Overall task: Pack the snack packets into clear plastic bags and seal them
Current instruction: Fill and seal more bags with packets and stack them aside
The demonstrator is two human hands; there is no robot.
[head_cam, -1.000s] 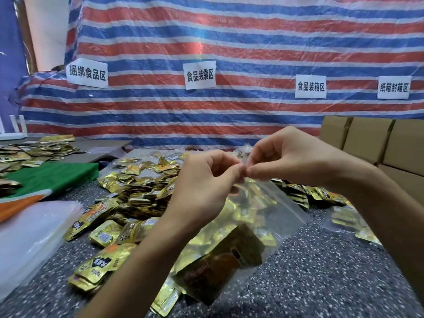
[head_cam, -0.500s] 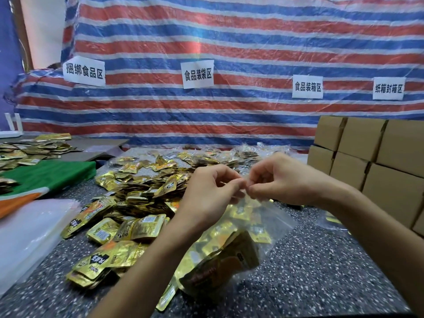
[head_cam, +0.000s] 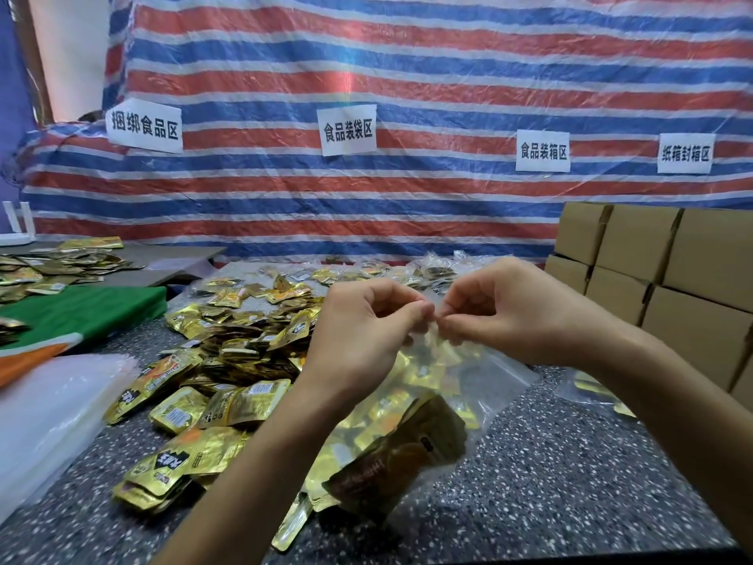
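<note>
One clear bag (head_cam: 501, 381) is held by two hands. The left hand (head_cam: 366, 336) and the right hand (head_cam: 517, 316) each pinch its top edge between thumb and forefinger, fingertips almost meeting. The bag hangs below them, full of gold packets too crowded to count. Whether its bottom touches the table (head_cam: 570, 483) is unclear. A loose heap of packets (head_cam: 244, 352) lies left of the bag. Four paper signs (head_cam: 348, 130) hang behind it. To its right, stacked boxes (head_cam: 635, 242) run off the frame, with bare tabletop between.
</note>
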